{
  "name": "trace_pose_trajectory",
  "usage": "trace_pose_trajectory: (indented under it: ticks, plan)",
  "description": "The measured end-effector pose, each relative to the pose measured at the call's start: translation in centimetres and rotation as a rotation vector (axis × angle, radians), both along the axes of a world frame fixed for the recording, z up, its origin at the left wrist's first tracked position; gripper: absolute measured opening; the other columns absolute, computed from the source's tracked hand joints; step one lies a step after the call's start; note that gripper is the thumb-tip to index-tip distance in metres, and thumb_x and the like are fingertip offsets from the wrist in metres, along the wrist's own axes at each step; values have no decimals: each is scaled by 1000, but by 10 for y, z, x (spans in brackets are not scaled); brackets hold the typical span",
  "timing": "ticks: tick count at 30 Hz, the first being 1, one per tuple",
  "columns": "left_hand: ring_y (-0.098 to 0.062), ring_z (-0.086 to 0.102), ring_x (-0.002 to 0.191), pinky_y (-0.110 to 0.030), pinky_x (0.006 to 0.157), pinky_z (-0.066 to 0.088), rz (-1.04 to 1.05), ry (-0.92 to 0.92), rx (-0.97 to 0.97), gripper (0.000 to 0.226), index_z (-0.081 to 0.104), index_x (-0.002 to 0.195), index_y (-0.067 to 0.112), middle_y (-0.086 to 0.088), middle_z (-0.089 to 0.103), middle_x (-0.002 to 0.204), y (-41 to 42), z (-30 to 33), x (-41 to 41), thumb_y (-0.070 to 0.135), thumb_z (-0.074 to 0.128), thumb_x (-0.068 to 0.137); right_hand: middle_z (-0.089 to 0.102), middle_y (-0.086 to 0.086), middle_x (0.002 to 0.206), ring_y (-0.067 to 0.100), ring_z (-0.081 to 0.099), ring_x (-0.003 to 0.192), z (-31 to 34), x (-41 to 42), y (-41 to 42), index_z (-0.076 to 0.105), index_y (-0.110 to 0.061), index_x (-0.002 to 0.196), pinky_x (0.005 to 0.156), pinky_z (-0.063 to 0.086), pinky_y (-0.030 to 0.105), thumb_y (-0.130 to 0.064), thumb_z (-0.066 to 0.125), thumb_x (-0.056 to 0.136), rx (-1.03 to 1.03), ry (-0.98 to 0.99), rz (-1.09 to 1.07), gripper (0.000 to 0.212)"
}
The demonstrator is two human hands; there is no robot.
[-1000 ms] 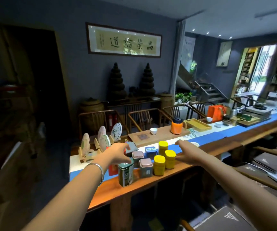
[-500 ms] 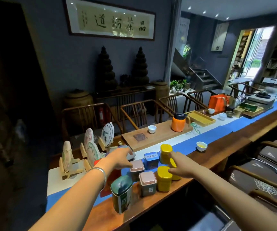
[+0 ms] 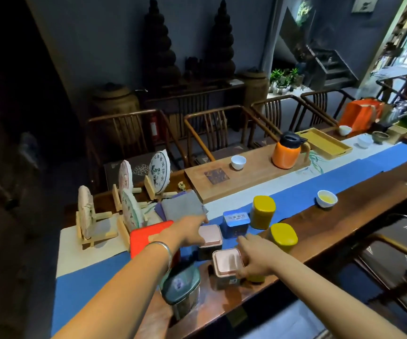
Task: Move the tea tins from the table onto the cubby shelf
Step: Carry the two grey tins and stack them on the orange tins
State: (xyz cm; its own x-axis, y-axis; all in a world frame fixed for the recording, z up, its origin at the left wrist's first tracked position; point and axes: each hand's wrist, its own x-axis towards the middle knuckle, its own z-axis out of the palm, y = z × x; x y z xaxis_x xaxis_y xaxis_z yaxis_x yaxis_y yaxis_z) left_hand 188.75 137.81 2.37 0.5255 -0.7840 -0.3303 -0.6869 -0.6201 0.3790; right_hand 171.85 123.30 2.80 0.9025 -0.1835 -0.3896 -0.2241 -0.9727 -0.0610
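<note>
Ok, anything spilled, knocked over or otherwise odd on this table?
Nothing stands out. The tea tins stand upright with lids on, the teacup holds its tea, and the orange flask is upright. Both hands, left hand and right hand, reach among the tins.

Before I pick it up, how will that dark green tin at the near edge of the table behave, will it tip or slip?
The dark green tin stands taller than it is wide, close to the table's near edge, so a sideways nudge could probably tip it. Its glossy walls and domed lid look smooth, so likely a bit slippery. It looks rigid, so a firm hold on its sides should be safe.
</note>
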Motion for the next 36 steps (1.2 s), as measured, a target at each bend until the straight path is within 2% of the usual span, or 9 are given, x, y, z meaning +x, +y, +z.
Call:
trace_pose_trajectory:
  ticks: [7, 13, 15, 18, 23, 27, 29, 32, 36]
  plan:
    - [-31, 45, 124, -35, 103, 38, -36, 23, 89, 84, 36, 139, 13, -15, 46, 137, -39, -56, 28, 20, 80, 69, 53, 12, 115, 31, 51, 104, -67, 43, -24, 46, -13, 120, 89, 42, 42, -68, 66, 65, -83, 51, 247, 80]
    - [-31, 35, 133, -40, 110, 32, -83, -8, 140, 111, 15, 149, 10, -15, 34, 146, -51, -98, 39, 39, 82, 65, 55, 10, 116, 31, 53, 107, -107, 56, -32, 43, -12, 120, 93, 40, 41, -65, 72, 61, -34, 85, 326, 84]
    - [-33, 42, 125, -38, 104, 37, -76, -2, 152, 105, 23, 144, 8, -16, 42, 136, -55, -109, 41, 38, 82, 63, 57, 10, 114, 31, 54, 106, -114, 58, -35, 44, -12, 117, 93, 40, 40, -61, 71, 61, 5, 57, 333, 79]
    - [-31, 51, 106, -37, 87, 45, -82, -25, 139, 81, 39, 119, 13, -13, 51, 116, -58, -115, 45, 34, 85, 56, 60, 9, 107, 31, 57, 101, -119, 60, -39, 46, -11, 111, 91, 41, 39, -60, 69, 60, 30, 16, 345, 74]
    - [-29, 57, 96, -40, 81, 51, -52, -22, 141, 73, 44, 108, 15, -10, 55, 107, -64, -107, 49, 34, 85, 51, 61, 8, 106, 30, 58, 98, -116, 62, -44, 46, -12, 110, 87, 40, 37, -61, 70, 58, 30, 27, 351, 75]
    - [-31, 58, 102, -41, 85, 51, -41, 11, 149, 69, 48, 113, 13, -12, 58, 114, -68, -91, 57, 33, 83, 57, 57, 7, 111, 26, 55, 100, -94, 68, -54, 42, -16, 120, 88, 45, 39, -65, 70, 58, 96, 95, 283, 84]
    - [-31, 58, 103, -40, 86, 50, -35, -7, 136, 68, 51, 114, 12, -13, 60, 117, -70, -75, 64, 36, 83, 59, 55, 5, 114, 24, 54, 102, -77, 71, -61, 38, -19, 124, 81, 46, 35, -65, 68, 59, 150, 99, 221, 85]
    - [-30, 57, 104, -39, 87, 49, 19, -22, 73, 75, 50, 117, 13, -11, 60, 118, -72, -41, 75, 44, 83, 58, 58, 1, 108, 17, 52, 87, -49, 72, -73, 36, -25, 114, 67, 40, 29, -59, 69, 58, 270, 14, 125, 74]
    - [-28, 56, 98, -37, 79, 49, 107, -83, 5, 84, 47, 118, 11, -10, 59, 114, -66, 23, 87, 52, 83, 54, 59, -2, 97, 17, 55, 81, 2, 86, -89, 40, -20, 113, 65, 42, 29, -52, 75, 55, 344, -126, 39, 75]
